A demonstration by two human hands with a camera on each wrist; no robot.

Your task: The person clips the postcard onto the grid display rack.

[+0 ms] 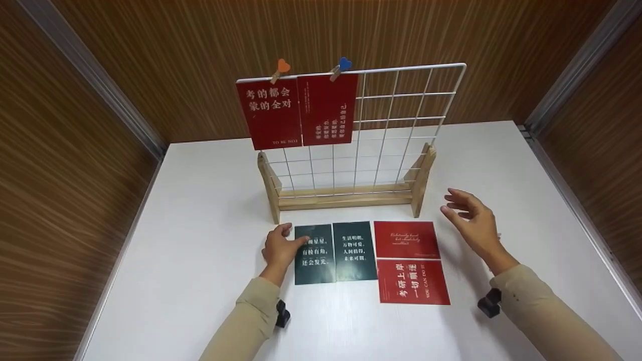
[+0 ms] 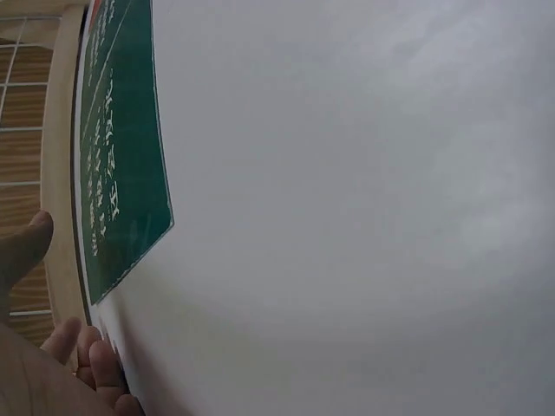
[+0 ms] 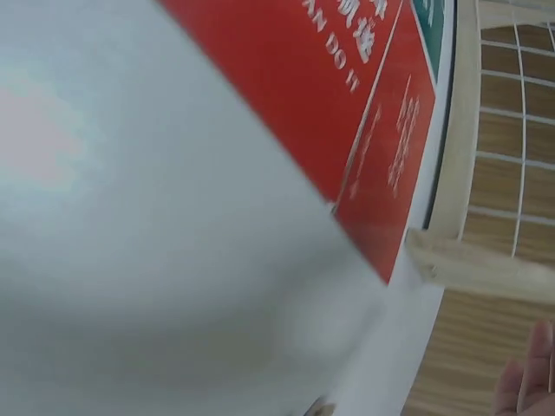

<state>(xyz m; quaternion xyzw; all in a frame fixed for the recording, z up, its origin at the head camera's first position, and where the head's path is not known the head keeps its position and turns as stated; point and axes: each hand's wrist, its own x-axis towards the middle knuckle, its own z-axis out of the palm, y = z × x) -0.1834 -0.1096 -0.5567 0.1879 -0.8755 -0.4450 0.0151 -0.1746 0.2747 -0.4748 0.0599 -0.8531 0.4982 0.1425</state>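
My left hand (image 1: 280,249) is at the left edge of a dark green card (image 1: 312,275) with white lettering, its thumb overlapping the card in the head view. In the left wrist view that thumb is raised apart from the fingers, which are beside the card's corner. A second green card (image 1: 353,273) lies alongside. Right of these are two red cards, the upper one (image 1: 388,248) with script and the lower one (image 1: 437,273) with large characters. My right hand (image 1: 476,230) hovers beyond their right side, fingers spread and loosely bent, holding nothing.
Behind the cards stands a white wire grid (image 1: 387,120) on a wooden base (image 1: 346,201). Two red cards hang at its upper left, under an orange heart clip (image 1: 283,66) and a blue heart clip (image 1: 344,63). Wood-grain panels (image 1: 200,60) enclose the white table (image 1: 200,240).
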